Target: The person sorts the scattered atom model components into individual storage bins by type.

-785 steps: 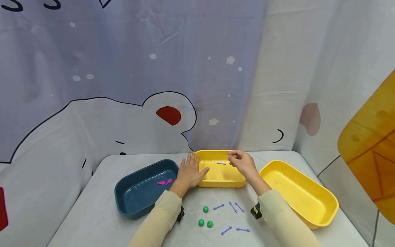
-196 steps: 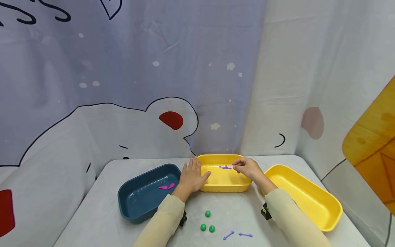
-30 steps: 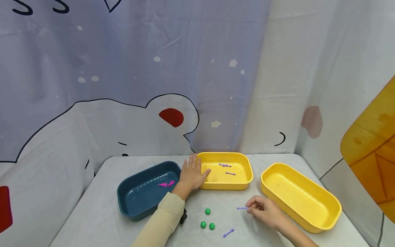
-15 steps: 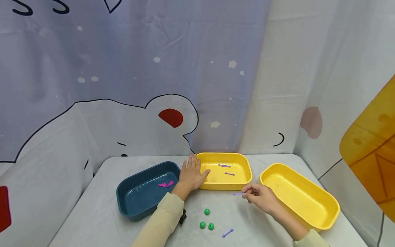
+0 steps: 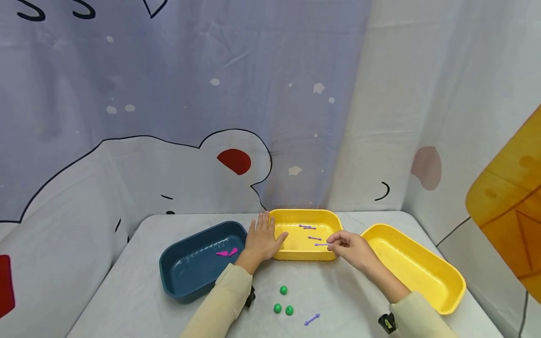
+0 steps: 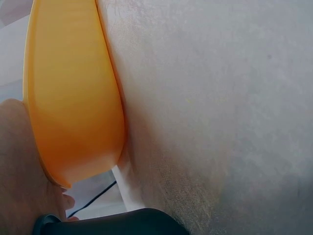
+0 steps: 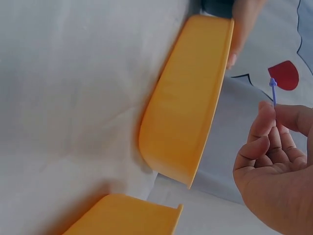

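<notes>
Head view: right hand (image 5: 354, 251) pinches a stick (image 5: 320, 244) over the tabletop's (image 5: 346, 324) far-edge tray (image 5: 306, 256), seemingly placing it, release needed; left hand (image 5: 261, 242) outspread.

Black lettering (image 5: 84, 16) on the backdrop (image 5: 169, 70), cut off; no word legible

The right hand (image 5: 351, 249) hides one end of the purple stick (image 5: 321, 244) it pinches

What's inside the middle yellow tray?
Three purple sticks lie in the tray; the right hand pinches another purple stick above. Whatever it and the left hand cover can't be seen.
</notes>
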Available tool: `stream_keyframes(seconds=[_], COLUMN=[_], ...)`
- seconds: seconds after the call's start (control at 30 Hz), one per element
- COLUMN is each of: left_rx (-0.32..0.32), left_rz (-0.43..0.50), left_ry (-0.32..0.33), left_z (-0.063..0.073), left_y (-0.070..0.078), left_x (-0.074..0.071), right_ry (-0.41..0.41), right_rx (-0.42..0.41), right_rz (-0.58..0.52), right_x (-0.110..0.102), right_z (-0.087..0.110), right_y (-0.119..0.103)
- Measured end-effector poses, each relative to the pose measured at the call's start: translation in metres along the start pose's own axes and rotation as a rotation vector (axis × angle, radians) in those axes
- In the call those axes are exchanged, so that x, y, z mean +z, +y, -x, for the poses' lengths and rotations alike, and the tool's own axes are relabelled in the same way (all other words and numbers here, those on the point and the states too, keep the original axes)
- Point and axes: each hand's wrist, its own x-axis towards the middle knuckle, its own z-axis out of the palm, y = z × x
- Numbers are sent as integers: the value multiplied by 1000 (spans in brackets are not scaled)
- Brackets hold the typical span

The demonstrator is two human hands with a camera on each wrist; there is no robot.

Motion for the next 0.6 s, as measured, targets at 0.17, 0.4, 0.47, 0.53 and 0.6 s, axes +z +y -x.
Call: stream_keyframes(seconds=[0.17, 0.4, 0.47, 0.53, 0.6], left_rx=[-4, -7, -7, -8, -10], left_rz=[-2, -16, -13, -8, -6], left_ry=[-3, -7, -6, -6, -9], left_z=[0, -1, -1, 0, 0], left_y=[0, 0, 0, 0, 0], left_x=[0, 1, 1, 1, 0], right_ry=[4, 9, 8, 2, -3], right_rx=[-1, 63, 80, 99, 108], right_rz=[-35, -56, -51, -49, -38], right_x=[2, 6, 7, 8, 10], right_z=[-15, -37, -43, -49, -55], right_y=[0, 0, -1, 0, 0])
